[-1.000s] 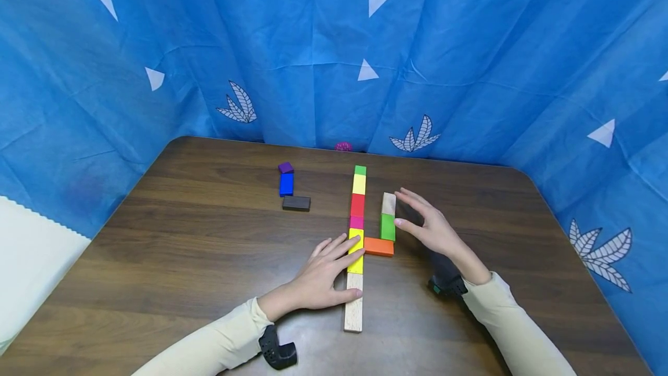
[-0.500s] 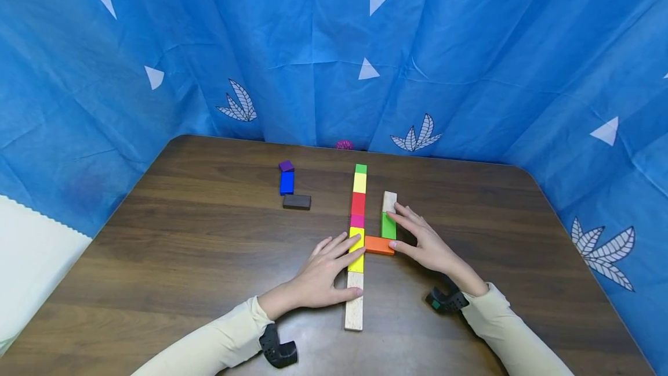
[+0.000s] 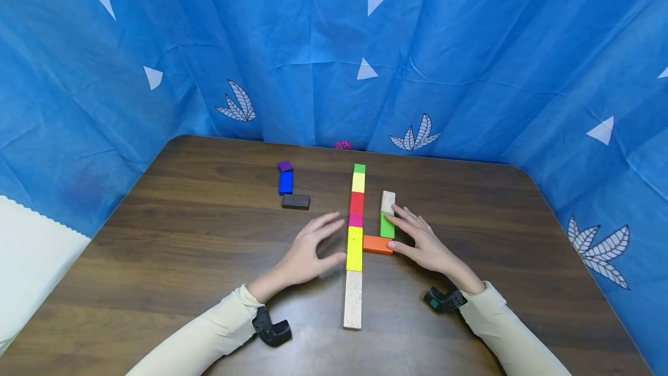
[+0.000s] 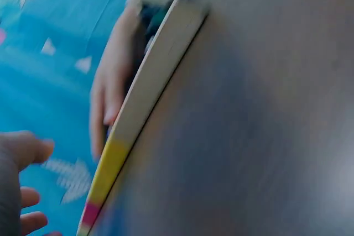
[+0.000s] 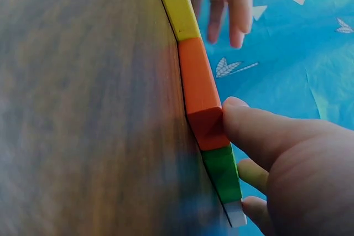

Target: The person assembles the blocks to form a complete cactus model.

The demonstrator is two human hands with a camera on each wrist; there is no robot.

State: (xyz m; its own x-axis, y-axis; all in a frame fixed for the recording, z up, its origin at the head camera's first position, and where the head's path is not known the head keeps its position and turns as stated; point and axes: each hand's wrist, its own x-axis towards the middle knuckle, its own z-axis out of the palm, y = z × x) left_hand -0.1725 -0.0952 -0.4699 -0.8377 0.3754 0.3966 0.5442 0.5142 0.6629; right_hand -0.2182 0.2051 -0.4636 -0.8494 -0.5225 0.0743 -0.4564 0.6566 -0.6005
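Observation:
A straight row of blocks runs away from me: a long plain wooden block (image 3: pixel 352 300), a yellow block (image 3: pixel 355 248), a magenta block (image 3: pixel 356 220), a red block (image 3: pixel 357 203), a pale yellow block (image 3: pixel 358 182) and a small green block (image 3: pixel 359 168). An orange block (image 3: pixel 377 244) juts right from the yellow one, with a green block (image 3: pixel 387 228) and a wooden block (image 3: pixel 388 199) beyond it. My right hand (image 3: pixel 425 243) touches the orange block with its thumb, its fingers at the green and wooden blocks. Left of the row, my left hand (image 3: pixel 305 254) holds nothing, fingers spread.
At the back left of the brown table (image 3: pixel 182 237) lie a purple block (image 3: pixel 285 166), a blue block (image 3: pixel 285 183) and a black block (image 3: pixel 296 201). A blue curtain (image 3: pixel 313 45) hangs behind the far edge.
My left hand has lifted off the yellow and wooden blocks and moved left. My right hand has come down and nearer, its thumb now at the orange block.

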